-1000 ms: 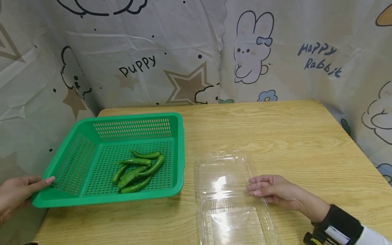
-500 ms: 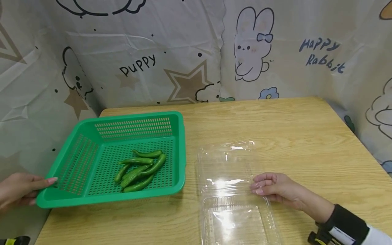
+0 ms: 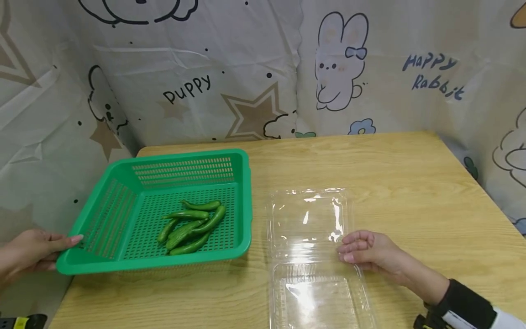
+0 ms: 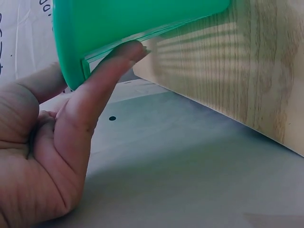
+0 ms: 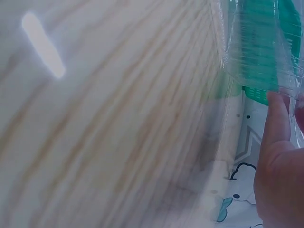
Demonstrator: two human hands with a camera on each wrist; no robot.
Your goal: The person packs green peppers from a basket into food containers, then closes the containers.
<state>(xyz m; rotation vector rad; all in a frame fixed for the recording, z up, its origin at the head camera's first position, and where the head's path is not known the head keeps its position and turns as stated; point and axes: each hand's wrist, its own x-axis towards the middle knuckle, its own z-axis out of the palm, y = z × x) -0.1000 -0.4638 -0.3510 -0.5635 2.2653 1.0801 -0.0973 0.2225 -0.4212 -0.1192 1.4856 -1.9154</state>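
A green plastic basket (image 3: 246,219) with slotted walls sits at the left of the table, its left end slightly raised. Several green chili peppers (image 3: 193,228) lie in a loose pile on its bottom. My left hand (image 3: 37,251) pinches the rim at the near left corner, thumb on top and fingers underneath; the left wrist view shows a finger under the rim (image 4: 66,52). To the right of the basket a clear plastic clamshell box (image 3: 316,297) lies unfolded, its far half (image 3: 304,219) spread back. My right hand (image 3: 378,256) pinches its right edge near the fold.
The wooden table (image 3: 394,183) extends behind and to the right of the box. A printed cloth (image 3: 246,59) hangs at the back and sides. Wrist bands with cameras sit on both arms, the right one black (image 3: 464,297).
The basket has shifted slightly right with my left hand at its rim. The clamshell's far half has spread further back, and my right hand has moved slightly right.
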